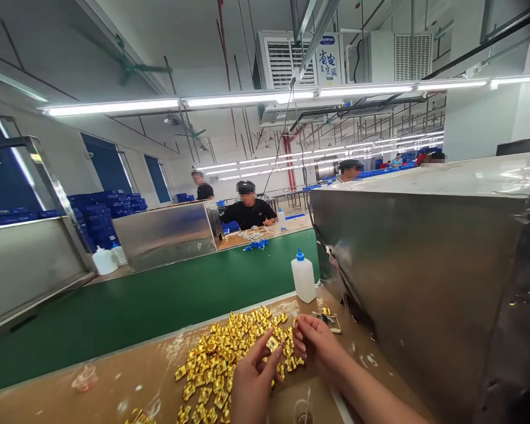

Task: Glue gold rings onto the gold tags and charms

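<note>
Here we are at the brown surface (128,383), and the left hand (252,380) has a gold piece (272,343) pinched between thumb and fingertip, its face turned upward, right over the near side of the action. Just beside it comes the right hand (318,340), fingers drawn narrow, thumb and fingertips together; whether anything small sits between them, I cannot tell. Beneath and to the left spreads a big heap of gold pieces (223,359), glinting, loose, lying every which way, with a few more at the bottom edge of the view.

Behind the hands, a white bottle (304,281) stands upright, blue cap on top. Near the right wrist, some small items (330,321) lie in a jumble, too small to make out. Beyond runs a green belt (159,312), and across it a person in black (251,213) sits by a cluster of blue pieces (257,244). Over on the right looms a large metal box (415,259).
</note>
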Tool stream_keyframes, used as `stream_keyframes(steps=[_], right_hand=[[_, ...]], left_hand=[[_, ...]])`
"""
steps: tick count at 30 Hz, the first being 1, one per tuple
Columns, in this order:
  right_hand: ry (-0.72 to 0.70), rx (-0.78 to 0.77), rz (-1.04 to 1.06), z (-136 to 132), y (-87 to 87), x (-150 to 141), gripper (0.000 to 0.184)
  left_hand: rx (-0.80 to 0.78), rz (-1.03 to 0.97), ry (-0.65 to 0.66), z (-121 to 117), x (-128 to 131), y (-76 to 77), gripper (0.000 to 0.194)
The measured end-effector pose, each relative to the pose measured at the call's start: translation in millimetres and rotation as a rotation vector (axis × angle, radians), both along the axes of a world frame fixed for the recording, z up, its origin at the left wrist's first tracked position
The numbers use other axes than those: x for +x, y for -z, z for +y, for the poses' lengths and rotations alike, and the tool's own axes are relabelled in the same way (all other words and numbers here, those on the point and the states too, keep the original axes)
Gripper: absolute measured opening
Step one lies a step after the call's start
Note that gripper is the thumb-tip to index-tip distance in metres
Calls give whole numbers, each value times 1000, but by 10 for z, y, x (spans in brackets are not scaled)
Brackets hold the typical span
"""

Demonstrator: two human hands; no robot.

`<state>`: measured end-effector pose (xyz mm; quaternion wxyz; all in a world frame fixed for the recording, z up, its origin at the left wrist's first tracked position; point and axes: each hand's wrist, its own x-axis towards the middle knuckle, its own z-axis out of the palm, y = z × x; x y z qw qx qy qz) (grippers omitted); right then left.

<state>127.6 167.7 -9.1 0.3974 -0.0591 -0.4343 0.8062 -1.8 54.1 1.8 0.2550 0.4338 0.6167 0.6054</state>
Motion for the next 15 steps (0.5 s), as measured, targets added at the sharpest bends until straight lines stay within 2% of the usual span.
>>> stream_keyframes(steps=[3, 9, 15], right_hand=[[-84, -25, 20, -60, -71, 60, 55], [-150, -54, 41, -121, -179, 161, 50], [-198, -52, 39, -147, -204, 212, 45]], left_hand=[[5, -28, 16, -52, 17, 35, 78], [8, -55, 36, -155, 37, 20, 65], [40, 58, 4, -189, 73, -29, 53]])
